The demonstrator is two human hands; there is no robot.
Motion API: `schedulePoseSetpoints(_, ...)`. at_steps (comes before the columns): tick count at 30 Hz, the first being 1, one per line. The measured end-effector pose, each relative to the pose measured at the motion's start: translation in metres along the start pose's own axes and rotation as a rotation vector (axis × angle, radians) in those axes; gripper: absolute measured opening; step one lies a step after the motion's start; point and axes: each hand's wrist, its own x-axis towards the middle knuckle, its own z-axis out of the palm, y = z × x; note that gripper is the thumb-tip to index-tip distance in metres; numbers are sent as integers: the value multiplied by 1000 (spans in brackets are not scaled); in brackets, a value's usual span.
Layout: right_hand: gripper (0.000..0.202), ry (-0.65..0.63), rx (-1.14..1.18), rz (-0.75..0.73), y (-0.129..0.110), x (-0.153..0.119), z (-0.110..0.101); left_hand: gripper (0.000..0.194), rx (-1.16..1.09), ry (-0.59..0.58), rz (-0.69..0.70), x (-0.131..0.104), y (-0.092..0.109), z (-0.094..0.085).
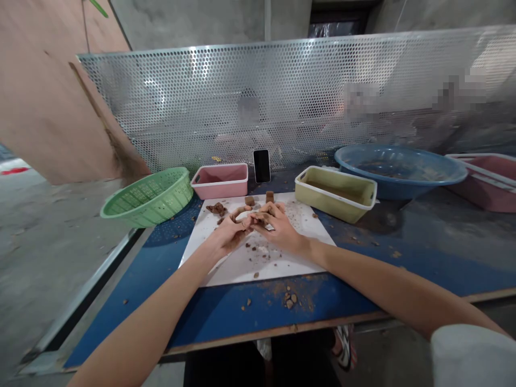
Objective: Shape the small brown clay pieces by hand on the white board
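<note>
Over a white board (226,271), my left hand (233,231) and my right hand (276,226) meet with curled fingers and touching tips. Brown clay (261,217) shows between the fingertips; its shape is mostly hidden behind them. Both hands are smeared with brown. Just beyond them on the board stand a short clay block (249,200) and a taller clay block (270,196). A rough lump of clay (216,208) lies to the left of my left hand. Crumbs (264,250) are scattered on the board below my hands.
A green basket (147,199), a pink bin (220,188), an upright phone (262,165) and a yellow-green bin (336,196) line the back. Right of them are a blue basin (399,180) and another pink bin (484,188). A perforated metal panel (282,102) rises behind the blue table (193,328).
</note>
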Motion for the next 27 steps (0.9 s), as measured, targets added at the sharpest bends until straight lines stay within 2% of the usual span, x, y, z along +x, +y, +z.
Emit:
schedulePoseSetpoints(3, 21, 31, 19, 21, -1, 1, 1, 45, -32, 16, -1, 0, -1, 2)
schedulePoseSetpoints(7, 32, 68, 50, 18, -2, 1, 2, 38, -45, -8, -14, 1, -1, 1)
schedulePoseSetpoints(13, 22, 29, 46, 50, 1, 0, 3, 42, -48, -32, -55, 0, -2, -2)
schedulePoseSetpoints(18, 24, 48, 49, 47, 4, -2, 5, 35, -66, -50, -47, 1, -3, -3)
schedulePoseSetpoints(27, 22, 35, 52, 23, -2, -1, 2, 52, -56, -88, -25, 2, -3, -3)
